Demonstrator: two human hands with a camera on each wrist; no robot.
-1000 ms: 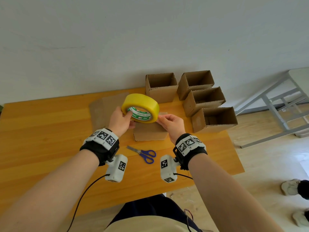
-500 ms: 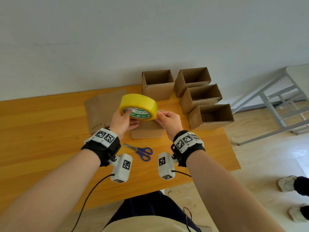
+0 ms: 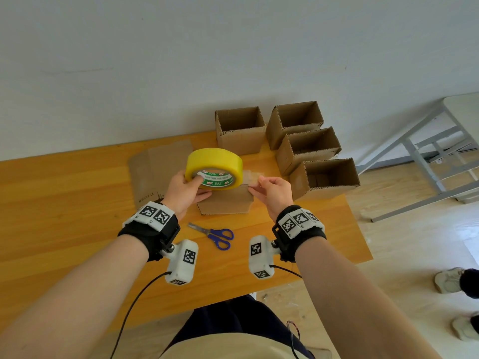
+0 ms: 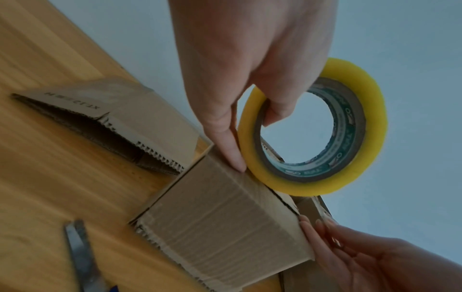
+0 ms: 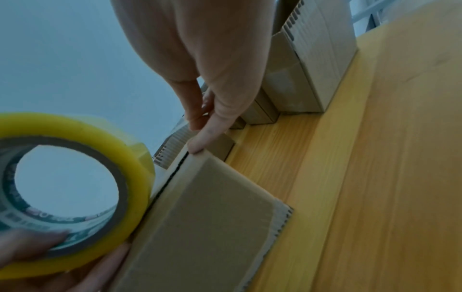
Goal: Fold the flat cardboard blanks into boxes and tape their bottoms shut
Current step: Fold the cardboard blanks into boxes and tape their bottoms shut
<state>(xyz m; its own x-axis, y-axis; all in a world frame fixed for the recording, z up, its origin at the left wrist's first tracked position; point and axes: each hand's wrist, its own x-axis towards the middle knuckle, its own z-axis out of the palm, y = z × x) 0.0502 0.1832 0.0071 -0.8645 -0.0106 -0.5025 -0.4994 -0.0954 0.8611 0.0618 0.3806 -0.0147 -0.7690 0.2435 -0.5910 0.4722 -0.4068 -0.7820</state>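
Note:
My left hand (image 3: 195,183) grips a yellow tape roll (image 3: 214,161), thumb inside its core (image 4: 272,116), and holds it just above a small cardboard box (image 3: 225,203) that stands bottom-up on the table. Its index fingertip (image 4: 237,166) touches the box's top edge. To the right, my right hand (image 3: 255,186) pinches the free end of a clear tape strip (image 3: 252,174) drawn from the roll, at the box's right corner (image 5: 200,156). The roll (image 5: 75,128) sits left of that corner. Flat blanks (image 3: 155,172) lie behind my left hand.
Several folded open boxes (image 3: 308,149) stand at the table's back right near the wall. Blue-handled scissors (image 3: 219,235) lie on the wooden table (image 3: 64,216) in front of the box. A metal frame (image 3: 420,156) and someone's shoes (image 3: 451,279) are off to the right.
My right hand has moved right, away from the roll, drawing out a short strip of tape. The roll has come down closer to the box top.

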